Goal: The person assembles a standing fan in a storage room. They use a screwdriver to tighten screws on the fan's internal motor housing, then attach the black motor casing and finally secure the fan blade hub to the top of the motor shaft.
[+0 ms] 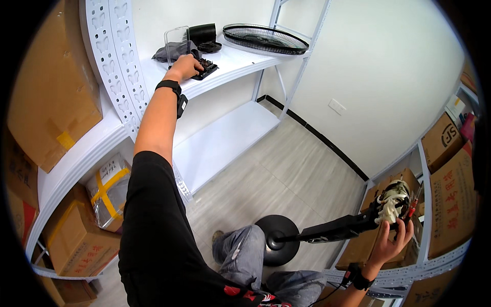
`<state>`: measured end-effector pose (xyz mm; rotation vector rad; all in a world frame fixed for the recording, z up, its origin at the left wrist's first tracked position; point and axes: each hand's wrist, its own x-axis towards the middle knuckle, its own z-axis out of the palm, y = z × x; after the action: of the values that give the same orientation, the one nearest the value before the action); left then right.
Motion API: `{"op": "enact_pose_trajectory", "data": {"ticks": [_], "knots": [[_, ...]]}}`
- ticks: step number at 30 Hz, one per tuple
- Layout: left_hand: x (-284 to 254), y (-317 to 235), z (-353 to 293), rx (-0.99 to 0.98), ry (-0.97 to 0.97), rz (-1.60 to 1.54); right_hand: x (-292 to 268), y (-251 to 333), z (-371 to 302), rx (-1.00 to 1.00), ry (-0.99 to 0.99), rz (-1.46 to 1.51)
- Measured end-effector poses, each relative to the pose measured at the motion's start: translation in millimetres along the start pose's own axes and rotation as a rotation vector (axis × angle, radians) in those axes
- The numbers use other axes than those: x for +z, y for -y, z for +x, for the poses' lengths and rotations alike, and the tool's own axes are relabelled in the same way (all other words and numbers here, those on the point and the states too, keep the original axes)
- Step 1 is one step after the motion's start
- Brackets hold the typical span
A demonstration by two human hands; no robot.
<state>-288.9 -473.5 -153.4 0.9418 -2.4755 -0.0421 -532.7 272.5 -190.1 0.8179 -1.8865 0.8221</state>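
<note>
My left hand [185, 67] reaches out to the upper white shelf. Its fingers bend down together into a small black tray [208, 70] of small dark parts; what they pinch is hidden. At the lower right, my right hand [389, 244] cups the exposed motor [393, 202] of a pedestal fan, fingers against its pale windings. Beside those fingers a thin red piece [412, 209] sticks up, its kind unclear. The fan's black pole [337, 229] slants from the motor to a round black base [287, 250] on the floor, near my knees.
On the upper shelf [238, 62] lie a round black fan guard [265, 39], a black cylindrical cover [202, 34] and a dark bag [174, 51] by a clear frame. Cardboard boxes [53, 92] fill racks on both sides. A pale wall [388, 66] stands behind.
</note>
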Motion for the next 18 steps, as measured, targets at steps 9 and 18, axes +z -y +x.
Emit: {"op": "enact_pose_trajectory", "data": {"ticks": [9, 18], "knots": [[2.8, 16.3, 4.7, 0.032, 0.027, -0.034, 2.1, -7.8, -4.7, 0.028, 0.002, 0.008], [1.6, 13.8, 5.5, -0.048, 0.106, 0.113, 2.6, -7.8, -5.2, 0.008, 0.004, 0.028]]}}
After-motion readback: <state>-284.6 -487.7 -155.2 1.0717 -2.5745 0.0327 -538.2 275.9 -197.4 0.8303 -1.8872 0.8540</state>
